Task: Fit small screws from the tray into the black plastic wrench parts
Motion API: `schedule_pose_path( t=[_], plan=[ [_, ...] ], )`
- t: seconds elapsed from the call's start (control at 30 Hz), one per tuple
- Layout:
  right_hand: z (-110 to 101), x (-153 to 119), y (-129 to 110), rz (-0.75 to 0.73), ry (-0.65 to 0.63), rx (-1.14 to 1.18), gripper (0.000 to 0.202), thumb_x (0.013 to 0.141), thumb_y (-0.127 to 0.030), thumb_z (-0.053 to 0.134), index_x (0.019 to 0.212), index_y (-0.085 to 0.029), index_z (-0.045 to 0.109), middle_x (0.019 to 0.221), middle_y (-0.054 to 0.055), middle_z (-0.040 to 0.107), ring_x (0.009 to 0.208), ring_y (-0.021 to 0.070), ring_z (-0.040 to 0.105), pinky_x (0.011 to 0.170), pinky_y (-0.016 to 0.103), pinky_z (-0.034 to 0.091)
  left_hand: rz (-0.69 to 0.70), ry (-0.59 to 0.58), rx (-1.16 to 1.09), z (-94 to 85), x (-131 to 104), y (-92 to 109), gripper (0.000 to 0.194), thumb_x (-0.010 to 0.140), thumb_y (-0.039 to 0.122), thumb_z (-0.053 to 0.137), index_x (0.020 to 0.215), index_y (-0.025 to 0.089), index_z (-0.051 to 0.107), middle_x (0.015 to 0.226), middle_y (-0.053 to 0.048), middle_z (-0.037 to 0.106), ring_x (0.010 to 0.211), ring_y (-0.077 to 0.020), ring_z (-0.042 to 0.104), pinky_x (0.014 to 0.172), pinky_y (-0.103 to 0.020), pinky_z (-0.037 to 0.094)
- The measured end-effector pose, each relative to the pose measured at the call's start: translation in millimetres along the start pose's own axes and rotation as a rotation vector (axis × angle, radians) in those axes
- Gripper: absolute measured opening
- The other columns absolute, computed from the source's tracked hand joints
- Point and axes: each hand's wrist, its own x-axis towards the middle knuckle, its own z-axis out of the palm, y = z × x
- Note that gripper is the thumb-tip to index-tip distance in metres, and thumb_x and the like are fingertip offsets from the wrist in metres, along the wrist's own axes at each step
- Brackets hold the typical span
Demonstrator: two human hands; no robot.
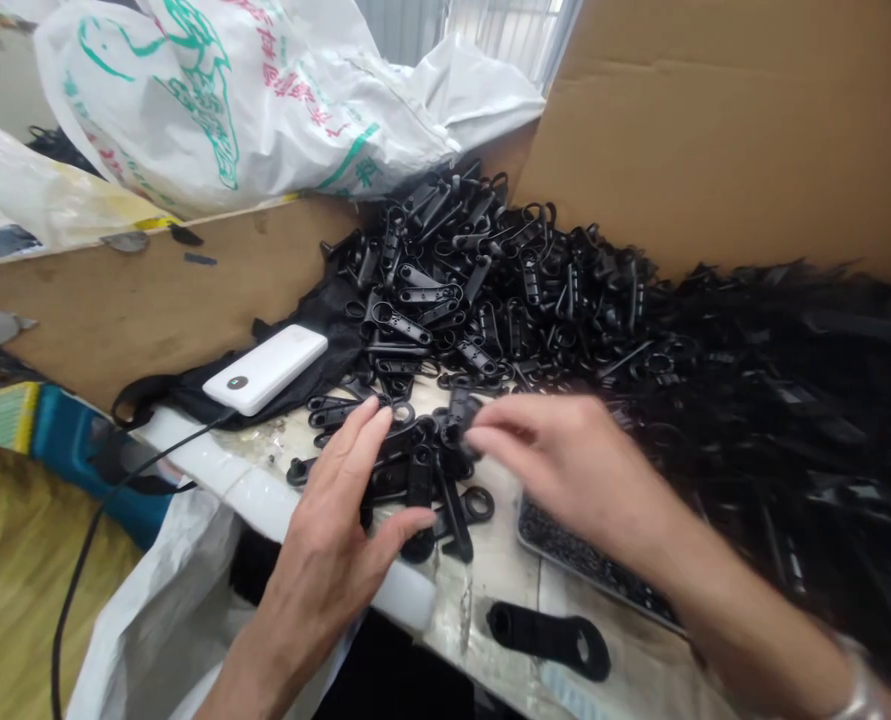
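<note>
My left hand (pixel 347 525) is open, thumb apart from the fingers, at the near left side of a small heap of black plastic parts (pixel 419 475). These are flat and elongated, and some have a ring at one end. My right hand (pixel 565 450) is closed in a pinch at the heap's right side, on a black plastic part (pixel 458 412); its fingertips are slightly blurred. Nearer to me, a single black part with an oval hole (pixel 550 638) lies apart on the table.
A large pile of similar parts (pixel 490 280) rises behind, against cardboard (pixel 722 130). A tray of small black pieces (pixel 595 565) sits partly under my right forearm. At left lie a white power bank (pixel 265 370) with a cable (pixel 89 540). A white sack (pixel 167 610) hangs below the table edge.
</note>
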Motion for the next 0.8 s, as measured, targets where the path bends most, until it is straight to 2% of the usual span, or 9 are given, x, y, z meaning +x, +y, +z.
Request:
schedule_pose_path(
  t=[0.1,0.17,0.23,0.3,0.33,0.37,0.47,0.63,0.8],
  plan=[
    [34,-4,-26,-0.134,-0.037,0.011,0.020,0.092,-0.029,0.053,0.083,-0.021,0.068,0.084,0.003,0.070,0.078,0.0183,0.063,0.075,0.032,0.048,0.010,0.000,0.009,4.5,-3,1,0.076,0.085,0.030,0.064,0.147,0.020,0.022,0.148,-0.011,0.039,0.134,-0.0241,0.041,0.113,-0.038,0.037],
    [42,-2,-28,-0.184,-0.088,0.087,0.023,0.094,-0.030,0.050,0.084,-0.020,0.068,0.085,0.002,0.070,0.078,0.0164,0.063,0.075,0.029,0.048,0.010,-0.001,0.025,5.0,-5,-1,0.067,0.087,0.024,0.059,0.146,0.020,0.026,0.143,-0.010,0.045,0.129,-0.0226,0.046,0.111,-0.037,0.039],
    [38,5,-13,-0.144,-0.102,0.086,0.029,0.097,-0.034,0.044,0.087,-0.022,0.068,0.086,-0.001,0.070,0.075,0.0129,0.063,0.073,0.025,0.047,0.035,-0.007,0.042,4.5,-7,-4,0.058,0.088,0.020,0.058,0.141,0.020,0.036,0.136,-0.009,0.051,0.125,-0.0212,0.049,0.111,-0.037,0.039],
    [26,15,16,-0.013,-0.074,-0.125,0.031,0.099,-0.037,0.041,0.090,-0.024,0.068,0.085,-0.002,0.069,0.074,0.0120,0.063,0.069,0.023,0.046,0.077,-0.004,0.051,4.2,-8,-7,0.047,0.087,0.017,0.059,0.133,0.020,0.046,0.130,-0.008,0.057,0.122,-0.0208,0.051,0.110,-0.038,0.039],
    [22,21,32,0.067,-0.063,-0.338,0.030,0.098,-0.037,0.041,0.092,-0.027,0.069,0.085,-0.002,0.068,0.076,0.0131,0.063,0.067,0.024,0.045,0.098,0.003,0.054,4.4,-8,-8,0.042,0.087,0.016,0.059,0.128,0.019,0.051,0.127,-0.008,0.058,0.121,-0.0208,0.052,0.110,-0.039,0.039],
    [18,26,49,0.114,-0.056,-0.422,0.026,0.096,-0.033,0.045,0.094,-0.027,0.070,0.088,0.000,0.067,0.080,0.0165,0.063,0.066,0.026,0.043,0.115,0.014,0.053,4.7,-8,-8,0.037,0.087,0.014,0.059,0.123,0.018,0.054,0.125,-0.008,0.060,0.120,-0.0212,0.053,0.109,-0.041,0.040],
    [22,40,84,0.140,-0.069,-0.532,0.020,0.092,-0.030,0.051,0.101,-0.029,0.069,0.095,0.003,0.063,0.084,0.0197,0.062,0.061,0.027,0.040,0.147,0.052,0.045,5.0,-6,-8,0.026,0.085,0.009,0.060,0.110,0.017,0.061,0.118,-0.009,0.064,0.116,-0.0228,0.056,0.106,-0.045,0.042],
    [43,51,94,0.099,-0.065,-0.646,0.022,0.092,-0.030,0.049,0.110,-0.025,0.062,0.101,0.006,0.059,0.088,0.0205,0.060,0.057,0.026,0.037,0.168,0.123,0.052,-0.4,-3,-6,0.023,0.082,0.002,0.060,0.101,0.015,0.063,0.105,-0.009,0.068,0.107,-0.0220,0.060,0.100,-0.045,0.046],
    [46,56,96,0.086,-0.027,-0.718,0.023,0.091,-0.032,0.052,0.110,-0.022,0.060,0.102,0.008,0.059,0.091,0.0236,0.057,0.055,0.027,0.037,0.169,0.102,0.077,-1.3,-3,-4,0.022,0.082,0.003,0.060,0.101,0.014,0.063,0.103,-0.008,0.069,0.106,-0.0226,0.060,0.099,-0.048,0.044]
  ],
)
